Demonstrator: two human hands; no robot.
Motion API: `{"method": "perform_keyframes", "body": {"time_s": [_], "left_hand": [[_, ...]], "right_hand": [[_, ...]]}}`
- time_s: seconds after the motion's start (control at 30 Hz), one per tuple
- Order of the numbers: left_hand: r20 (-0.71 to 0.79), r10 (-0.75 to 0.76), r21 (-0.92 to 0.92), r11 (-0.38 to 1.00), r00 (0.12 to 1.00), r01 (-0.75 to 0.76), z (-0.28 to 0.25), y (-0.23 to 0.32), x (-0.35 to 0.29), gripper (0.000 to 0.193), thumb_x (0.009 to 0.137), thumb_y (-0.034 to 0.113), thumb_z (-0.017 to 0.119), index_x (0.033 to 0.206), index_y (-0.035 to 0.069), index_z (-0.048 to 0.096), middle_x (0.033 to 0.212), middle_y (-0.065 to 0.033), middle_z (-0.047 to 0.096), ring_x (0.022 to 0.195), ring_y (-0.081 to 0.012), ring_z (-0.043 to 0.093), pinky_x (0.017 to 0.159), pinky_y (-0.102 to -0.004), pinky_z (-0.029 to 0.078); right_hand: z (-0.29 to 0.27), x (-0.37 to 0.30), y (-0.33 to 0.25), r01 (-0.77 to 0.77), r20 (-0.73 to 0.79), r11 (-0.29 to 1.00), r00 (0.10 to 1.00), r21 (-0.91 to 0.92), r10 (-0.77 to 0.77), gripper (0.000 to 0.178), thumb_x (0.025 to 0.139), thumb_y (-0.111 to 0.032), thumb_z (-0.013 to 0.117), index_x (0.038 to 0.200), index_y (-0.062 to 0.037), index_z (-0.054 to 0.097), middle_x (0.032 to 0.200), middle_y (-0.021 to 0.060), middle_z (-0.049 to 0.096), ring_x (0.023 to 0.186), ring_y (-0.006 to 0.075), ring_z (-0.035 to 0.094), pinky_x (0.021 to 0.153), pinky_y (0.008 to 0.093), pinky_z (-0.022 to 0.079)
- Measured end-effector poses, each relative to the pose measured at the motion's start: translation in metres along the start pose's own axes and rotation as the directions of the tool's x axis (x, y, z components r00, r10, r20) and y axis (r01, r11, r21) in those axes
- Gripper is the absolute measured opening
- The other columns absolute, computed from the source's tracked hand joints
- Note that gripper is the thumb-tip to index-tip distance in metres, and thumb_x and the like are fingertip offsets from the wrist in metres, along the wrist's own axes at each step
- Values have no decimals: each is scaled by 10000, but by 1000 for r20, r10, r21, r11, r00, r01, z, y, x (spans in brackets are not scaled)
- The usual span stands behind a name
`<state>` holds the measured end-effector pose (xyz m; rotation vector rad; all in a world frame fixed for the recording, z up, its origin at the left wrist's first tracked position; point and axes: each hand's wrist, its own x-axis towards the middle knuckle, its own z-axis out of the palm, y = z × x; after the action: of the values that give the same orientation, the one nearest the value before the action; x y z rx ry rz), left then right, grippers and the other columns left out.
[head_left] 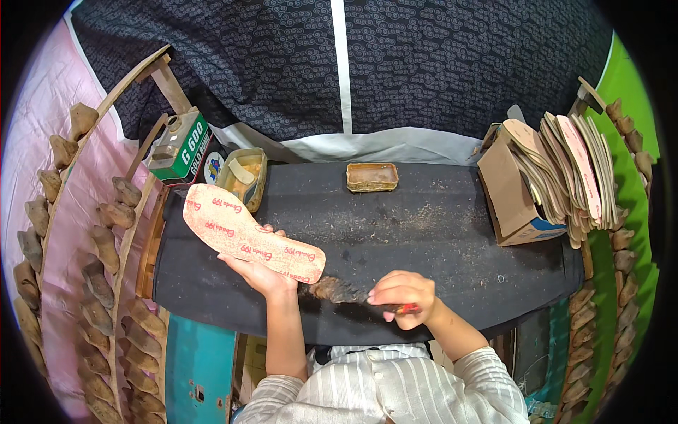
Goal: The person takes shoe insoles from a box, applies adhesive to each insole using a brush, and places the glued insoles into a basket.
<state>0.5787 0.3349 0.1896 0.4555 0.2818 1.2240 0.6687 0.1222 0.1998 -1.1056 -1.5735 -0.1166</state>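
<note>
Head view: a pink insole [251,240] is gripped from beneath by the left hand [263,274], its face kept upward and clear of the counter [438,226], while a glue-caked brush [339,290] is clasped in the right hand [404,298], bristles beside the insole's heel.

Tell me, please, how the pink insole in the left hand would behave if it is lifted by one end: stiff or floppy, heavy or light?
The pink insole probably stays fairly stiff: the left hand supports it only near one end, yet it juts out flat without drooping. It looks thin, so likely light for its size. Being flat, it should not roll.
</note>
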Motion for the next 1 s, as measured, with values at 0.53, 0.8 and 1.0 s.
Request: {"method": "perform_keyframes", "body": {"time_s": [0.53,0.8,1.0], "left_hand": [[31,-48,-23,999,998,49,0,-3,-5,665,922,660,254,1281,123,414,938,-102,521,815,-234,532,695,-386,487],[5,-41,-21,999,999,41,-2,-4,-2,674,918,670,240,1275,126,413,936,-98,517,820,-238,526,701,-385,485],[5,-46,-22,999,999,46,0,-6,-1,673,920,666,238,1279,124,411,930,-94,515,817,-232,526,698,-379,485]], "right_hand": [[0,8,8,49,-20,988,998,-145,-52,346,610,25,740,946,13,657,907,127,640,775,273,654,656,340,538],[-4,11,5,30,-50,991,998,-129,-37,311,610,32,736,913,23,664,873,124,645,763,268,657,644,334,544],[-3,11,3,100,77,994,992,-37,-97,344,609,31,736,944,25,662,895,119,639,760,277,655,633,330,543]]}}
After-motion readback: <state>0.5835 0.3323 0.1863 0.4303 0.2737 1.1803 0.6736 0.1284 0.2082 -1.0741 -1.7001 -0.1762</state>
